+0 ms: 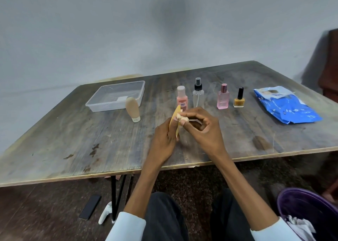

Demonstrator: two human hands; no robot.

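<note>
My left hand (164, 140) grips a flat yellow-orange oval piece (175, 119) upright above the wooden table (73, 140). My right hand (203, 129) pinches a small crumpled whitish wad (182, 119) against that piece's face. Both hands hover over the middle of the table, just in front of a pink bottle (182, 98).
Behind the hands stand a clear spray bottle (198, 94), a pink perfume bottle (223, 97) and a yellow nail polish (239, 99). A beige tube (133, 109) and clear plastic box (117, 96) lie left, a blue packet (285, 105) right. A phone (90, 207) lies on the floor; a purple bin (307, 207) stands lower right.
</note>
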